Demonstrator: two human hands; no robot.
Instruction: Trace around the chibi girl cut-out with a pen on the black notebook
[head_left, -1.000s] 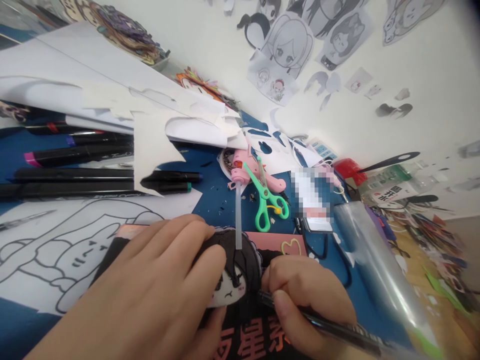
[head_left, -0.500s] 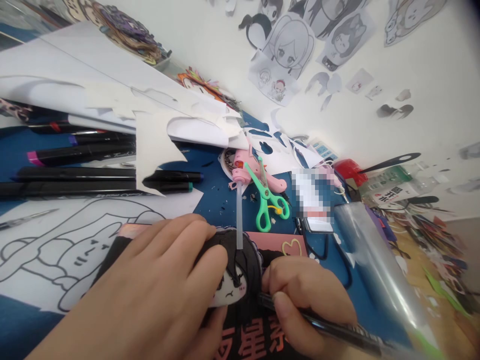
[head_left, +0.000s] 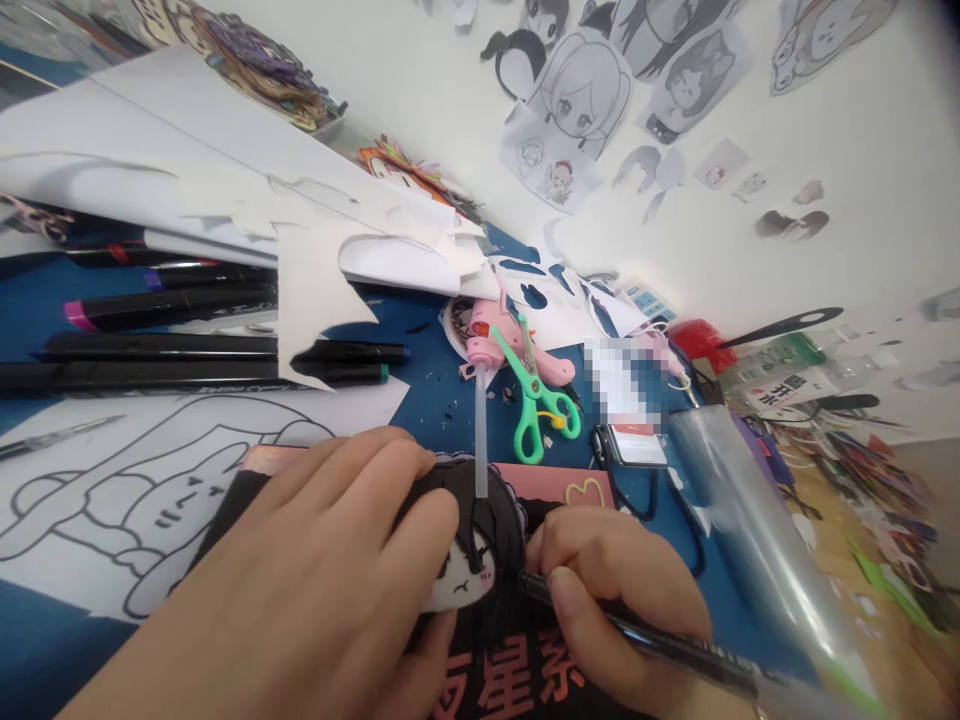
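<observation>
The cutout figure (head_left: pixel 508 515) lies on a black sheet with pink lettering (head_left: pixel 501 685) at the near middle of the worktop (head_left: pixel 424 410). Its visible part looks largely finished: dark hair, facial features, pink blush and a pale scalloped rim at the far edge are all in place. The left hand (head_left: pixel 322 560) spreads over the cutout's left side; whether its grip pinches the edge or only presses down cannot be told. The right hand's grip is clamped on a black pen (head_left: pixel 675 645), the tip at the cutout's right edge, so edge work appears to be in hand; contact is unclear, dark against dark. How much edge remains cannot be judged, since the left hand covers part. Farther off, green scissors (head_left: pixel 529 430) lie against a pink glue gun (head_left: pixel 553 368), unheld.
</observation>
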